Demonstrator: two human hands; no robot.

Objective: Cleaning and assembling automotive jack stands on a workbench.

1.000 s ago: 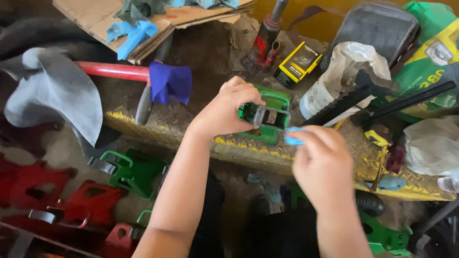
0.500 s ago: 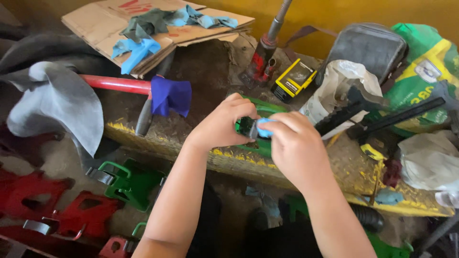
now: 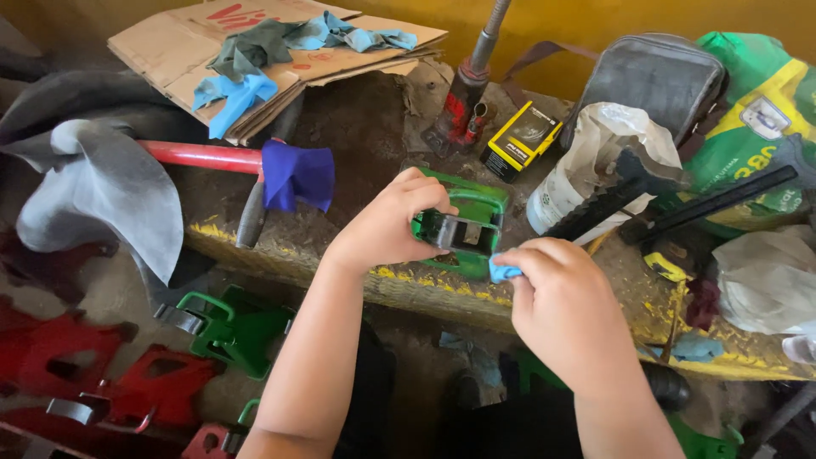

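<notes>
Left hand (image 3: 387, 225) grips a green metal bracket (image 3: 466, 228) at the workbench edge (image 3: 280, 255). At its four o'clock, right hand (image 3: 561, 310) pinches a blue rag (image 3: 501, 272) against it.

Yellow wall (image 3: 595, 17) behind, grimy workbench (image 3: 357, 144) with yellow-painted edge, dim dusty floor (image 3: 102, 289) below

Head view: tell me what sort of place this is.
Probably a small repair or assembly workshop. A grimy workbench holds a hydraulic bottle jack, rags and cardboard. Green and red metal brackets lie on the floor, and the left hand holds another green bracket while the right hand wipes it with a blue cloth.
</notes>
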